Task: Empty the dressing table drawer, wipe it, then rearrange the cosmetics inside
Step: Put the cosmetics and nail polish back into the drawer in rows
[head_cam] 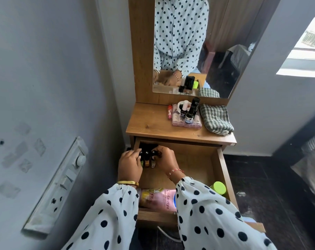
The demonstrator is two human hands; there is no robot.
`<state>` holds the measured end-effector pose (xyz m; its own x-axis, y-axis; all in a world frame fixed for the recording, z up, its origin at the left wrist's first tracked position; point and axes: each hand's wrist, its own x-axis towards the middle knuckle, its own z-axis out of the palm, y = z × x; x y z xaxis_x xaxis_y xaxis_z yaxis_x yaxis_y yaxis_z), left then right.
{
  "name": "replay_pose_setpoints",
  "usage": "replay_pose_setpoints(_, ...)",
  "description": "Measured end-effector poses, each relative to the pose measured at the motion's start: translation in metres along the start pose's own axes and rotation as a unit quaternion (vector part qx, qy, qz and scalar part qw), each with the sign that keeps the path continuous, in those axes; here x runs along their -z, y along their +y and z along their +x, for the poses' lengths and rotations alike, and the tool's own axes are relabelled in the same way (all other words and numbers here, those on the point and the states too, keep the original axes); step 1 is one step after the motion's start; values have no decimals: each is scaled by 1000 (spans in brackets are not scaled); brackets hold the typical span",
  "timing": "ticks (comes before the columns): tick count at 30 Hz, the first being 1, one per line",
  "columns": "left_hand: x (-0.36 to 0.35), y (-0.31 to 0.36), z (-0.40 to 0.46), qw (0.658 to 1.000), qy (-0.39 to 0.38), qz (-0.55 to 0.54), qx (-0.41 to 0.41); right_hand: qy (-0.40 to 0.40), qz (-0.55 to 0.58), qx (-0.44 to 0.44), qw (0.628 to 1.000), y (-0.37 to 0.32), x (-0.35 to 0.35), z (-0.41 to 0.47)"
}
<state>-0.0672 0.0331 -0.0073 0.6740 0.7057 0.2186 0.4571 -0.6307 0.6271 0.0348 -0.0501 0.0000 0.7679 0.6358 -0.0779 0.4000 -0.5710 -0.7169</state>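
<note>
In the open drawer's (225, 170) back left corner, we see small dark-capped bottles (147, 157) between both hands. Our left hand (130, 164) and right hand (164, 158) curl their fingers around them, each grip holding the cluster.

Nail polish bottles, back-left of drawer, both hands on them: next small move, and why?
Probably release them and reach for the items on the tabletop: left hand and right hand bracket the nail polish bottles upright in the drawer corner; palette still waits above.
</note>
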Motion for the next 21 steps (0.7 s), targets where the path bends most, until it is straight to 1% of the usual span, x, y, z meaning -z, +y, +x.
replay_pose_setpoints(7,2,4,-1,1000,-13,-14,12,1,10,-1,1000,0,0,0)
replay_pose_setpoints(13,4,10,-4,999,-10,-40,0,10,48,12,999,-3,12,-4)
replay_pose_setpoints(17,5,21,-5,997,-16,-64,-38,64,56,48,995,-10,36,-8)
replay_pose_setpoints(21,7,40,3,994,-30,-83,-66,153,26,74,985,-16,72,0)
